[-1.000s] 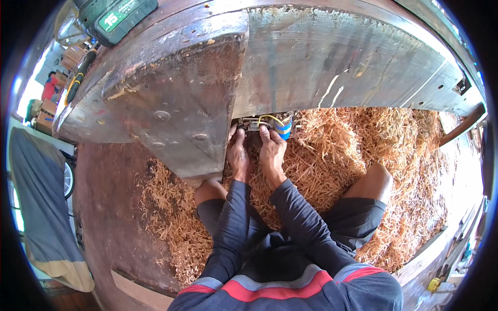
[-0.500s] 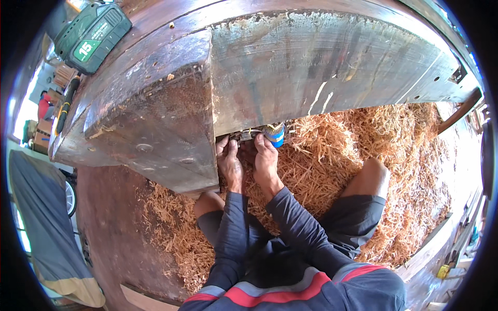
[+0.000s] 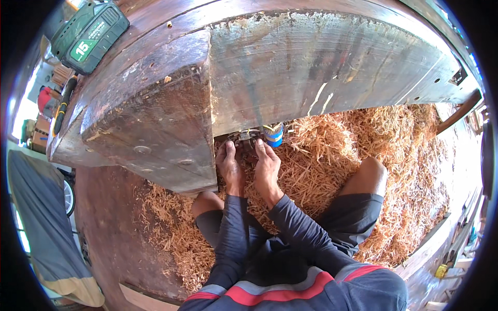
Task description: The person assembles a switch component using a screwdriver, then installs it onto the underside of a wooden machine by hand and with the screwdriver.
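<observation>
Beneath the edge of a heavy wooden bench [image 3: 332,62], both my hands are closed on a dark, greasy-looking metal part [image 3: 246,136] whose exact kind I cannot make out. My left hand [image 3: 230,167] grips its left side, thumb on top and the fingers mostly hidden underneath. On its right side is my right hand [image 3: 265,168], thumb also up and fingers curled under. Just beyond my right fingertips sits a small blue cylindrical thing [image 3: 274,136] with a lighter top. The bench edge hides what lies further back.
Wood shavings [image 3: 327,150] pile around my legs and under the bench. A dark green power tool battery [image 3: 91,39] rests on the bench top, upper left. A black and yellow hand tool [image 3: 65,104] lies at its left edge. A person in red [image 3: 45,99] is far left.
Both hands have drawn slightly toward me, and my right thumb has shifted down, so more of the dark metal part shows. The view has moved a little.
</observation>
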Motion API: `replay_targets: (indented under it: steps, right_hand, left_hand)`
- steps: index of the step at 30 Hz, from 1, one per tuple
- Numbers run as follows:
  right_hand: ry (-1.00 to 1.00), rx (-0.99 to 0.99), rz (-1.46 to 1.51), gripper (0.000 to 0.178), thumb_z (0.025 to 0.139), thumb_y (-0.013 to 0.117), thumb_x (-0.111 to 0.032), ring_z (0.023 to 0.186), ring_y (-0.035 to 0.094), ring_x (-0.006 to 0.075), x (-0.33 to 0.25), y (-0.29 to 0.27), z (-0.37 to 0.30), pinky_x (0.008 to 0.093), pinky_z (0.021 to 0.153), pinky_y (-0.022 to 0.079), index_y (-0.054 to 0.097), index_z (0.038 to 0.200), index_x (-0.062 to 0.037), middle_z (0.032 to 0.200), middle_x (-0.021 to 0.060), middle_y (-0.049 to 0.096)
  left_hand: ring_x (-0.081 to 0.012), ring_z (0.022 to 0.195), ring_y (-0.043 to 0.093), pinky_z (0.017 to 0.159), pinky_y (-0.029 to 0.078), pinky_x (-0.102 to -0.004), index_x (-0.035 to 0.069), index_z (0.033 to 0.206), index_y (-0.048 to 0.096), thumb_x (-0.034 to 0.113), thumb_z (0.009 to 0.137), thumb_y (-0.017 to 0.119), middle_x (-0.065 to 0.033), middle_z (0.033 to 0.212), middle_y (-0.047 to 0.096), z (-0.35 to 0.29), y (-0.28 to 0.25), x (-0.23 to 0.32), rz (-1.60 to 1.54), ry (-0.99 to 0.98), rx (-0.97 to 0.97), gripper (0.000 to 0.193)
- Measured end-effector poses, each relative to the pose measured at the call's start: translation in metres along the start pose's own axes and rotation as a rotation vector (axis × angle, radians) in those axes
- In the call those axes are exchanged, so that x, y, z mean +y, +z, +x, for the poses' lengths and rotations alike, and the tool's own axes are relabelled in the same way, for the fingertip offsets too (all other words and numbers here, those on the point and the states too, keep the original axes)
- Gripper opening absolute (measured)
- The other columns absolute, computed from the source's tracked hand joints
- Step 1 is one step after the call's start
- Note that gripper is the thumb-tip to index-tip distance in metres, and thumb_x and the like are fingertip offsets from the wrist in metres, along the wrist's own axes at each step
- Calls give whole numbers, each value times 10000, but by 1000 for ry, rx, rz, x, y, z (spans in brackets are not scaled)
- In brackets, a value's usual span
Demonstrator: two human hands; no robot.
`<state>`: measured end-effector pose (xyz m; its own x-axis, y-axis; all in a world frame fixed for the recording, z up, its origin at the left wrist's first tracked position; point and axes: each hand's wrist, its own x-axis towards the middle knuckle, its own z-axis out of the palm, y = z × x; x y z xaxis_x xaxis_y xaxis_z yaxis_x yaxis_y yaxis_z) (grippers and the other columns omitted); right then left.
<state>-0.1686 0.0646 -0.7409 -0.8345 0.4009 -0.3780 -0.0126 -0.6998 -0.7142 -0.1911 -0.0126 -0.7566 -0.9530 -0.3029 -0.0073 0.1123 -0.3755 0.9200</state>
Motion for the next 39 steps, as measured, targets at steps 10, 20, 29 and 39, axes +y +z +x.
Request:
replay_targets:
  steps: [10,20,29,39]
  right_hand:
    - [-47,65,-106,306,941,690,-275,757,567,104,-13,21,5,258,688,428,721,992,25,906,35,702]
    - [-36,84,-40,301,950,684,-252,648,435,71,-20,26,7,263,592,342,700,800,8,709,-26,599]
    - [-157,7,-99,307,969,652,-181,875,609,115,7,-13,23,268,792,487,672,1143,71,1000,75,700]
    - [-89,-101,-200,344,965,643,-162,942,636,141,-2,-16,-6,271,847,494,646,1198,90,1040,103,715]
  left_hand:
    - [-171,889,648,811,561,-342,41,988,640,52,978,583,-60,958,667,25,-14,-27,-296,-61,-124,59]
    - [-162,901,637,813,560,-337,50,994,620,67,977,595,-45,950,644,16,1,-15,-284,-103,11,34]
    - [-229,902,687,829,562,-378,-13,1082,649,330,1014,563,-122,1030,705,3,9,12,-221,-192,-174,361]
    - [-140,863,585,808,489,-317,29,1018,661,253,997,616,-36,1003,649,18,-5,-14,-58,-44,49,230]
